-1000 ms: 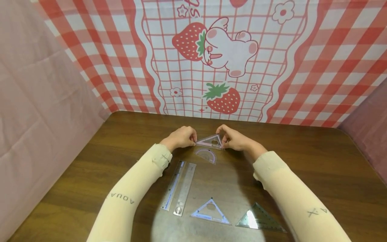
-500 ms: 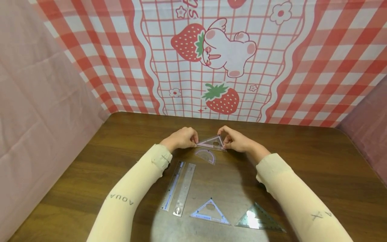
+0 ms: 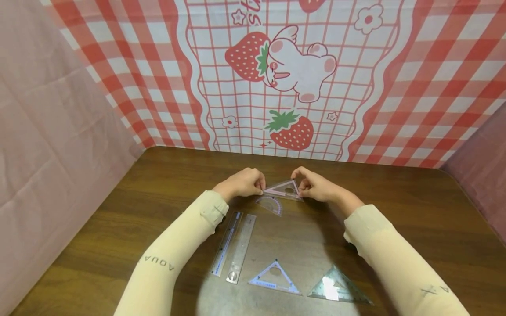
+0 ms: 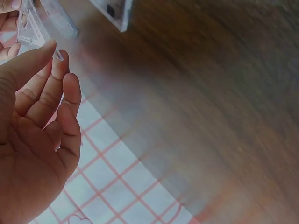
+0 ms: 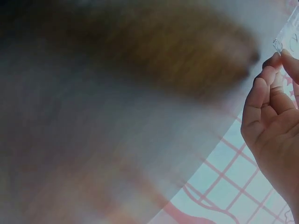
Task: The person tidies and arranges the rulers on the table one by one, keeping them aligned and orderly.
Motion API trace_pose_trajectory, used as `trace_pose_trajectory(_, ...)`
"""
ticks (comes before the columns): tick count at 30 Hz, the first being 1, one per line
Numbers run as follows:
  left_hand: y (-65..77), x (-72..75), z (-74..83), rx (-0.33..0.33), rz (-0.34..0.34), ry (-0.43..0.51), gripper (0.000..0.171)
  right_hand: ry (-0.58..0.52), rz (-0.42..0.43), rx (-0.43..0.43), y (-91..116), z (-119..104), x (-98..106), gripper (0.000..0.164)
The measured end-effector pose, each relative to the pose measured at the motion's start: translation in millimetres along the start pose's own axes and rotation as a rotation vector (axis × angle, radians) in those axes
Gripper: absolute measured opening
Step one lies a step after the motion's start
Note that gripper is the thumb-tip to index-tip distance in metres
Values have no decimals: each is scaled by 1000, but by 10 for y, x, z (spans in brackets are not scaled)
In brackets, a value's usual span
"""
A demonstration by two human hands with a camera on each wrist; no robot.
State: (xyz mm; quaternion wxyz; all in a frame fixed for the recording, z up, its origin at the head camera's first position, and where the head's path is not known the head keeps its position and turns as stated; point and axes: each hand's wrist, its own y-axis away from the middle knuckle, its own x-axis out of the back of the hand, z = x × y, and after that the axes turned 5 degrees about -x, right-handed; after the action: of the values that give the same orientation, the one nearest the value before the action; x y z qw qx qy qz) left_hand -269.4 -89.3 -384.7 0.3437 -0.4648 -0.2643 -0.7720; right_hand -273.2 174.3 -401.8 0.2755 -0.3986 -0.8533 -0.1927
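A clear set square point(image 3: 281, 194) is held between both hands near the back of the table. My left hand point(image 3: 246, 182) pinches its narrow left tip between thumb and finger, a grip also plain in the left wrist view. At the right end, my right hand point(image 3: 317, 186) grips the set square by its corners. The right wrist view has thumb and fingertips pinching one clear corner point(image 5: 278, 45). Just in front of the set square lies a clear protractor point(image 3: 269, 204). Whether the set square touches the table cannot be told.
Toward the left front lie a clear plastic ruler point(image 3: 226, 245) and a metal ruler point(image 3: 241, 249), nearly side by side. Another clear set square point(image 3: 275, 287) and a greenish set square point(image 3: 345, 290) lie nearer the front. A checked strawberry cloth point(image 3: 292, 131) hangs behind the brown table point(image 3: 415, 210).
Both hands have moved a little to the right and slightly nearer, taking the set square along. The protractor, rulers and other set squares have stayed put.
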Motion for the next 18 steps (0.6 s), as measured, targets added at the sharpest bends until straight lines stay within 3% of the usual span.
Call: trace_pose_trajectory(18, 138, -40, 193, -40, 54, 17, 5, 16, -30, 33, 226, -89, 108, 42)
